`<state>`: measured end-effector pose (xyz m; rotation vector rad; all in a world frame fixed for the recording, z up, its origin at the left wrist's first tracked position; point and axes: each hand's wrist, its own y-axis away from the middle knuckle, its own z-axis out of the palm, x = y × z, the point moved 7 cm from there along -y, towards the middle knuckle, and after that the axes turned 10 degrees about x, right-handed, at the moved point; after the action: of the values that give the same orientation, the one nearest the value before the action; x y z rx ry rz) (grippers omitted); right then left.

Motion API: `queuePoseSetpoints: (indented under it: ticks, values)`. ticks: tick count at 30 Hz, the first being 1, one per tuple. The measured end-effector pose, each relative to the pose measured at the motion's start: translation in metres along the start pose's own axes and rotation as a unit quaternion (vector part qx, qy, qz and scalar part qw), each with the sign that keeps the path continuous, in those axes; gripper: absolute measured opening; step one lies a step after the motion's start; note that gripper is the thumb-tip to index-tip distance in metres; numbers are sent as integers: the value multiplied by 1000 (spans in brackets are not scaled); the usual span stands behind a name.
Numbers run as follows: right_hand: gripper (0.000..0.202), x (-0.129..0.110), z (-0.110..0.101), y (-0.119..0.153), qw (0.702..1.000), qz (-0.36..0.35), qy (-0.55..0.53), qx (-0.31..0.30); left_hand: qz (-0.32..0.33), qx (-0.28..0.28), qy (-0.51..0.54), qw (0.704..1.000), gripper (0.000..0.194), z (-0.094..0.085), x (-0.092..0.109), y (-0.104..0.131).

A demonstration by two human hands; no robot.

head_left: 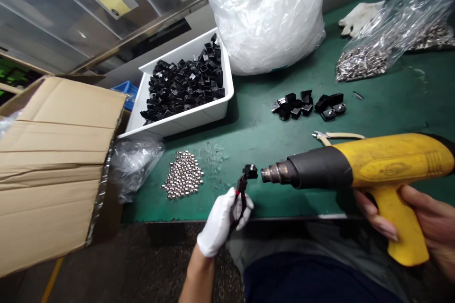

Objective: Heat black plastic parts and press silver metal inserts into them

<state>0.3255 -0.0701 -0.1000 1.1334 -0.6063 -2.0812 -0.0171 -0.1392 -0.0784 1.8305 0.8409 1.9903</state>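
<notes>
My left hand point(222, 215), in a white glove, is closed around a pair of dark pliers point(242, 188) with a red mark near the joint. In the jaws of the pliers sits a small black plastic part point(250, 171) with a shiny metal bit on top. Bare fingers of my right hand point(378, 215) wrap the handle of a yellow heat gun point(384, 163). Its stepped metal nozzle points left, a short gap from the black part. To the left of the pliers, many small metal pins point(183, 175) lie in a flat patch.
A white bin point(185, 120) of black parts stands behind, beside a large bag of white material point(266, 14). Cream-handled cutters point(336, 136) lie behind the heat gun. Farther back are loose black parts point(295, 105) and a bag of metal pieces point(366, 61). A cardboard box point(57, 165) stands left.
</notes>
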Motion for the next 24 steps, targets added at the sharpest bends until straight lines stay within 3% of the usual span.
queuePoseSetpoints:
  ticks: [3, 6, 8, 11, 14, 19, 24]
  values:
    - [42, 5, -7, 1, 998, 16, -53, -1, 128, 162, -128, 970, 51, -1, 13, 11]
    - [44, 10, -14, 1, 998, 17, -54, -3, 282, 292, -274, 872, 35, 5, 24, 23]
    - [46, 14, -16, 2, 999, 21, -46, -19, 343, 346, -316, 814, 28, 10, 24, 26]
    - [48, 20, -19, 3, 998, 15, -45, -30, 391, 395, -323, 766, 27, 15, 19, 26]
    - [48, 24, -16, 6, 998, 11, -39, -46, 421, 418, -322, 738, 26, 19, 16, 26]
    - [49, 26, -8, 10, 996, 21, -31, -75, 433, 447, -329, 710, 24, 20, 13, 25]
    - [47, 24, -13, 10, 998, 11, -40, -53, 432, 458, -328, 705, 25, 19, 9, 23]
